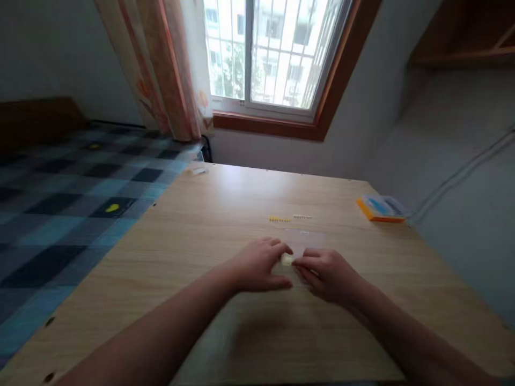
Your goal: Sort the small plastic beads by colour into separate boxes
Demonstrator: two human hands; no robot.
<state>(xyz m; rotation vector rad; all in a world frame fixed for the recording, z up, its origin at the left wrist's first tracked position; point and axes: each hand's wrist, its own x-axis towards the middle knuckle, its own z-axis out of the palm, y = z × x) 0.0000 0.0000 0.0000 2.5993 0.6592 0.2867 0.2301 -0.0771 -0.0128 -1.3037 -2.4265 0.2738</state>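
Observation:
A small pale-yellow piece (287, 260) lies between my hands, on or just above a clear flat sheet (311, 239) on the wooden table (181, 241). My left hand (261, 265) rests at the left of the piece, thumb and fingers apart and curved around it. From the right, my right hand (330, 274) has its thumb and fingertips pinched together at the piece's edge. What sits inside that pinch is too small to make out. Beyond the hands are a row of small yellow pieces (279, 219) and a row of small whitish pieces (302, 216).
An orange box with a clear lid (381, 209) is at the table's right edge. Small clear plastic items (198, 169) sit at the far left corner. Left of the table is a bed with a checked cover (80, 214); a window (269, 53) is behind.

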